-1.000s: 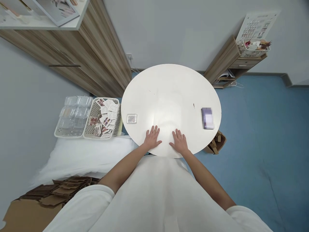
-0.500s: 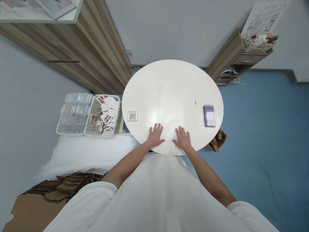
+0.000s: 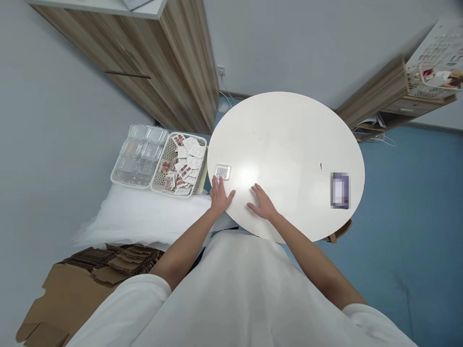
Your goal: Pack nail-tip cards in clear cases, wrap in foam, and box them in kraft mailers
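Case of clear plastic with small roundish pieces inside, flat on the left side of the round white table. At its near edge, left hand, fingers spread and grasping nothing — impossible to tell whether touching the case. Farther right, right hand over the table's near part, fingers loose, unclenched. Left of the table, perforated white basket heaped with printed cards — and just left of that, white tray full of clear plastic boxes.
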The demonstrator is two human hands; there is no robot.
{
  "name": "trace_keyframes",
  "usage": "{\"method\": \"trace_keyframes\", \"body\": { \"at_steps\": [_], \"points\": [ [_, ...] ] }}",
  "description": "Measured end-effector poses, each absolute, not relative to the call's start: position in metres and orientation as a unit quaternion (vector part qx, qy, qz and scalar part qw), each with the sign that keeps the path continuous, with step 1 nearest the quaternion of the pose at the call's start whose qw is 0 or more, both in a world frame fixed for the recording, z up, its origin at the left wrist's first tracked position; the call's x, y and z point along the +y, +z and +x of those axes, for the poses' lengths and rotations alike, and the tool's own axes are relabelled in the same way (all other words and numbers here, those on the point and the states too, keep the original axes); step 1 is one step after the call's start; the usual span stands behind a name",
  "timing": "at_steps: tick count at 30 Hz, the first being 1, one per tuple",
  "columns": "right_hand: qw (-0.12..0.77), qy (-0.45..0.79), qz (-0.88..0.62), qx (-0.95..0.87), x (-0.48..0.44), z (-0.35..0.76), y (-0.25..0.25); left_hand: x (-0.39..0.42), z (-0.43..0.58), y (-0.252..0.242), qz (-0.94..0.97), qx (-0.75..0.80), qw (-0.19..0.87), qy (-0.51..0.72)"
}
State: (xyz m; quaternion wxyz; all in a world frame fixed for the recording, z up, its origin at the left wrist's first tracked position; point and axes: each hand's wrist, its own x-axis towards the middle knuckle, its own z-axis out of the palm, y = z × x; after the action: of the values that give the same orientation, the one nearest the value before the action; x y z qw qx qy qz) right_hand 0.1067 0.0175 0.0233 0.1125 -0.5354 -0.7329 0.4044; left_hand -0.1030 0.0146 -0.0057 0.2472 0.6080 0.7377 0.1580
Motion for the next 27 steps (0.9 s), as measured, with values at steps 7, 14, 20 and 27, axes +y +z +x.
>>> {"method": "trace_keyframes", "body": {
  "at_steps": [7, 14, 20, 27],
  "points": [
    [0.199, 0.657, -0.507, -0.521, 0.063, 0.025, 0.015, 0.048, -0.157, -0.011, 0.49, 0.722, 0.398, 0.282],
    [0.232, 0.715, -0.499, -0.432, 0.062, 0.013, 0.017, 0.05, -0.157, -0.01, 0.448, 0.686, 0.481, 0.312],
    [0.3, 0.678, -0.536, -0.404, 0.037, 0.055, 0.029, 0.042, -0.118, -0.004, 0.464, 0.636, 0.525, 0.324],
    [0.326, 0.615, -0.584, -0.417, -0.01, 0.133, 0.039, 0.024, -0.047, 0.003, 0.523, 0.562, 0.571, 0.292]
  ]
}}
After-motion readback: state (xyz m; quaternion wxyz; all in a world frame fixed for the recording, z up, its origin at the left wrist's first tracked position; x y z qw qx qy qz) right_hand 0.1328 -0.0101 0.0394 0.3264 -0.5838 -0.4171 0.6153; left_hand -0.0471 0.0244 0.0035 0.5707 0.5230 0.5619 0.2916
